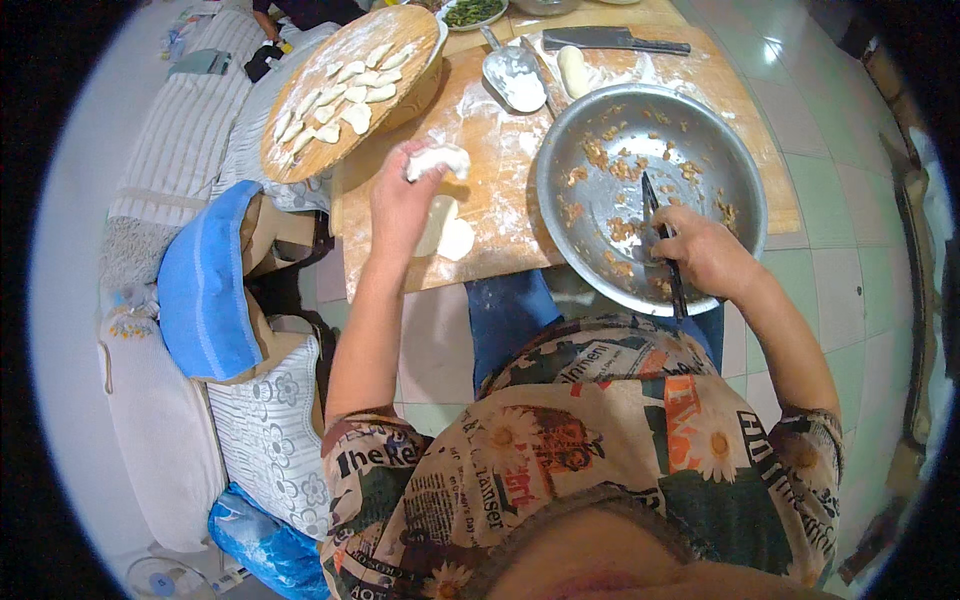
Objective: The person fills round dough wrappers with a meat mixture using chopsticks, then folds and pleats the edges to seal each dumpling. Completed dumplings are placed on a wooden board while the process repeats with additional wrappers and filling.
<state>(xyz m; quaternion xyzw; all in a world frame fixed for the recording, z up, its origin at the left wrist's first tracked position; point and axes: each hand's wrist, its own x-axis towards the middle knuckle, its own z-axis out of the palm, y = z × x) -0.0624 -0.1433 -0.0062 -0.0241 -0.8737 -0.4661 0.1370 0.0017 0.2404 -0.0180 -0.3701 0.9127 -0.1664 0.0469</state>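
Observation:
My left hand holds a folded piece of white dough above the floured wooden board. Just below that hand, flat dough wrappers lie overlapping on the board. In my right hand is a pair of dark chopsticks, their tips inside a large metal bowl. Bits of minced filling stick to the bowl's bottom and sides. At the upper left, several shaped dumplings rest on a round wooden tray, which leans on a basin.
A metal scoop of flour, a dough roll and a cleaver lie towards the board's far side. Beyond them stands a plate of greens. A blue-covered chair is at the left; a person's arm shows behind.

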